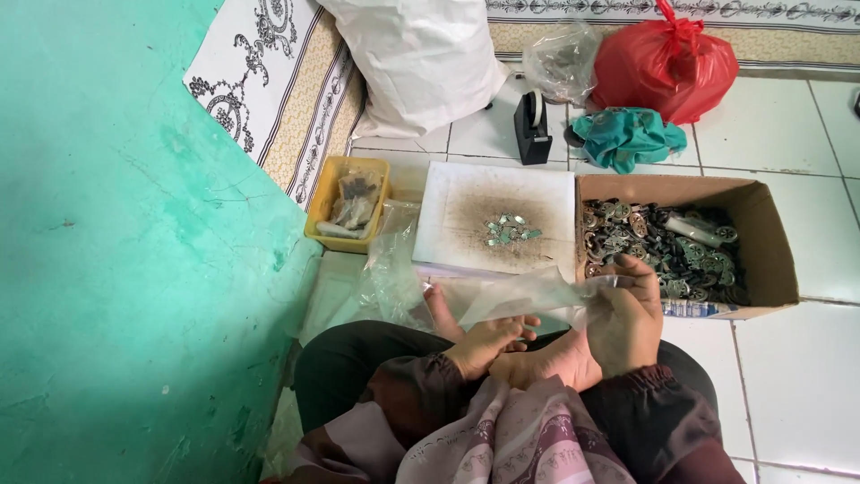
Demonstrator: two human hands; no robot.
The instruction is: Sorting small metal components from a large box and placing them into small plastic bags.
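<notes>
white tile floor; l hand [488, 343] & r hand [624, 324] both pinching clear plastic bag [528, 293], fingers curled.

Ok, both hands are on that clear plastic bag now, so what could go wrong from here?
The thin clear plastic bag is held only at its ends by the left hand and right hand; it might slip or tear. The loose pieces lie unprotected on the white board and could scatter if bumped.

home piecework corner | tiled floor [788, 385] | green wall [116, 269] | cardboard box of metal parts [761, 233]
</notes>
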